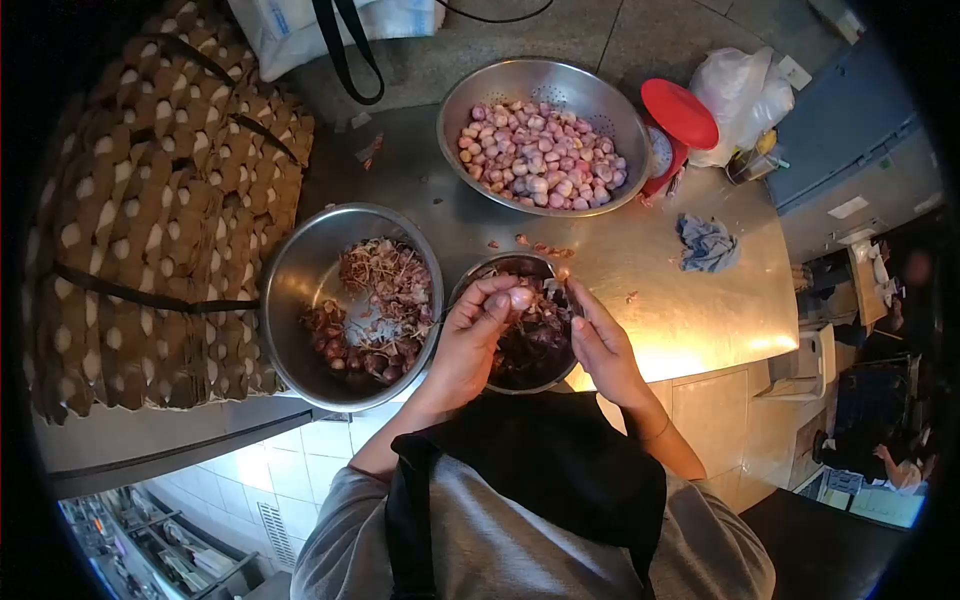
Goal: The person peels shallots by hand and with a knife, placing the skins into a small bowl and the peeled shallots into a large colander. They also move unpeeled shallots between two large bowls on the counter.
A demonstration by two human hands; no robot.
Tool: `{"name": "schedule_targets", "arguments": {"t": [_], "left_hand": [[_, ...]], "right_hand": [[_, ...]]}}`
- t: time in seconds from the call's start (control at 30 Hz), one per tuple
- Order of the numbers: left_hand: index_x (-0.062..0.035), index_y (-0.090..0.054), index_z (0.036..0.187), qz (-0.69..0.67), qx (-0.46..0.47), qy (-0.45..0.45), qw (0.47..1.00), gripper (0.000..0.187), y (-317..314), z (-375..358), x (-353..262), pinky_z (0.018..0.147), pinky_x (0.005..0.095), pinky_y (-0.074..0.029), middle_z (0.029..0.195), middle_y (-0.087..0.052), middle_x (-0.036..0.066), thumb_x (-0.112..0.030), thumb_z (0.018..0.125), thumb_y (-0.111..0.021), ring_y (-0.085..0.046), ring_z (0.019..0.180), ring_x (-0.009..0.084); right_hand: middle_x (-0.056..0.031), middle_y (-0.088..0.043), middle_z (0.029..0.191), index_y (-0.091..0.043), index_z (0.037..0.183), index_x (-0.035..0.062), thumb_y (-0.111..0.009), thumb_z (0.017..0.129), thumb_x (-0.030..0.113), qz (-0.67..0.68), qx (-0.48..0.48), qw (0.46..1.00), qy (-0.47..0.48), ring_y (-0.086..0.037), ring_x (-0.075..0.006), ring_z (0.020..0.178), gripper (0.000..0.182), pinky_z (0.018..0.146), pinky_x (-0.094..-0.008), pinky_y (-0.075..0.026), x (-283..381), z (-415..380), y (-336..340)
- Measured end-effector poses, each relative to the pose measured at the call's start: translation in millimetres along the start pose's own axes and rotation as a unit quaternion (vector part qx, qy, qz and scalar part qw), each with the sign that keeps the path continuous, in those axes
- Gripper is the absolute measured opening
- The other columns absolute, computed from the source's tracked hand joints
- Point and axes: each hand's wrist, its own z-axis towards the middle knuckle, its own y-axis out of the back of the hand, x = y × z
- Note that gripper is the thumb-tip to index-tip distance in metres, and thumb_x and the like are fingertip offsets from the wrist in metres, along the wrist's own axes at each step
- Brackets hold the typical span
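Observation:
My left hand (478, 335) pinches a peeled pinkish shallot (520, 298) between thumb and fingertips. Facing it, my right hand (606, 345) has its fingers curled together, with a small brownish bit (562, 272) at the fingertips that I cannot make out. Both hands are over a metal bowl (505, 262) of dark red shallots and loose skins. To the left stands a larger steel bowl (285, 290) with unpeeled shallots (388, 362) and a heap of dry skins and roots (385, 280). Behind the hands, a steel colander (625, 120) holds many peeled shallots (545, 155).
Stacked egg trays (170, 230) bound with black straps fill the left side. Right of the colander are a red kitchen scale (680, 115), a plastic bag (735, 95) and a blue cloth (708, 243). Skin scraps (540, 246) lie on the metal table (740, 310). A person (890, 465) is at far right.

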Motion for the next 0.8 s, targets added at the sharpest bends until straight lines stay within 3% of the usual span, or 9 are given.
{"name": "schedule_targets", "arguments": {"t": [0.1, 0.23, 0.33, 0.4, 0.57, 0.6, 0.7, 0.8], "left_hand": [[-0.0059, -0.050, 0.110, 0.024, -0.032, -0.007, 0.999, 0.022, -1.0, -1.2, -3.0, 0.089, 0.0294, -0.039, 0.106, -0.054, 0.006, -0.012, 0.089, -0.046, -0.051, 0.099, 0.0150], [-0.0058, -0.051, 0.110, 0.006, -0.050, 0.009, 0.999, 0.022, 1.8, -1.0, -3.4, 0.086, 0.0280, -0.040, 0.105, -0.054, 0.005, -0.012, 0.088, -0.047, -0.051, 0.096, 0.0142], [-0.0059, -0.051, 0.106, 0.014, -0.038, 0.020, 0.999, 0.021, -0.7, -2.3, -5.7, 0.084, 0.0273, -0.041, 0.103, -0.055, 0.005, -0.006, 0.085, -0.052, -0.051, 0.095, 0.0135], [-0.0054, -0.051, 0.103, 0.041, -0.037, 0.001, 0.998, 0.021, -1.3, -2.7, -3.9, 0.083, 0.0265, -0.042, 0.100, -0.056, 0.005, -0.003, 0.082, -0.055, -0.052, 0.092, 0.0126], [-0.0041, -0.050, 0.096, 0.093, -0.056, -0.051, 0.993, 0.022, -9.6, -4.0, -3.4, 0.080, 0.0254, -0.044, 0.092, -0.058, 0.004, 0.002, 0.077, -0.060, -0.054, 0.085, 0.0110], [-0.0040, -0.050, 0.095, 0.094, -0.055, -0.051, 0.993, 0.022, -9.3, -4.2, -3.4, 0.079, 0.0250, -0.044, 0.091, -0.058, 0.004, 0.002, 0.077, -0.060, -0.054, 0.086, 0.0109], [-0.0035, -0.050, 0.094, 0.100, -0.051, -0.051, 0.992, 0.022, -6.2, -4.2, -2.4, 0.078, 0.0239, -0.044, 0.091, -0.058, 0.004, 0.004, 0.076, -0.061, -0.054, 0.086, 0.0106], [-0.0039, -0.051, 0.095, 0.113, -0.050, -0.054, 0.991, 0.023, -4.5, -3.8, -1.2, 0.079, 0.0236, -0.044, 0.092, -0.057, 0.004, 0.004, 0.076, -0.061, -0.054, 0.086, 0.0103]], "right_hand": [[-0.0028, -0.042, 0.126, -0.028, 0.134, 0.0074, -0.040, 0.092, 0.016, -0.052, 0.015, 0.996, 0.064, -0.044, -0.0038, 0.079, 0.045, 0.066, -0.0136, -0.036, 1.2, 0.6, -6.2], [-0.0037, -0.043, 0.125, -0.028, 0.134, 0.0066, -0.040, 0.092, 0.015, 0.002, 0.041, 0.998, 0.039, -0.044, -0.0043, 0.080, 0.044, 0.067, -0.0140, -0.036, -0.3, 0.5, -10.5], [-0.0055, -0.043, 0.126, -0.029, 0.133, 0.0044, -0.040, 0.092, 0.014, 0.030, 0.038, 0.999, -0.011, -0.045, -0.0089, 0.094, 0.044, 0.078, -0.0170, -0.036, -1.6, -1.3, -12.3], [-0.0083, -0.043, 0.127, -0.029, 0.132, 0.0028, -0.040, 0.091, 0.015, -0.031, 0.034, 0.999, 0.004, -0.046, -0.0140, 0.104, 0.044, 0.085, -0.0207, -0.036, -1.5, -2.2, -13.5], [-0.0183, -0.041, 0.128, -0.029, 0.131, 0.0008, -0.041, 0.090, 0.015, -0.223, 0.036, 0.958, 0.178, -0.037, -0.0266, 0.121, 0.045, 0.097, -0.0301, -0.029, 3.6, 0.6, -24.4], [-0.0219, -0.044, 0.123, -0.031, 0.131, 0.0029, -0.041, 0.090, 0.014, -0.258, 0.011, 0.938, 0.231, -0.044, -0.0303, 0.115, 0.044, 0.092, -0.0303, -0.036, 1.2, 2.7, -26.5], [-0.0234, -0.049, 0.115, -0.034, 0.130, 0.0054, -0.043, 0.089, 0.014, -0.301, -0.002, 0.940, 0.160, -0.051, -0.0323, 0.107, 0.042, 0.085, -0.0311, -0.042, 2.2, -0.8, -26.4], [-0.0250, -0.053, 0.108, -0.037, 0.128, 0.0075, -0.043, 0.089, 0.015, -0.312, -0.032, 0.928, 0.199, -0.054, -0.0342, 0.100, 0.040, 0.077, -0.0321, -0.045, -0.8, 1.3, -26.1]]}}
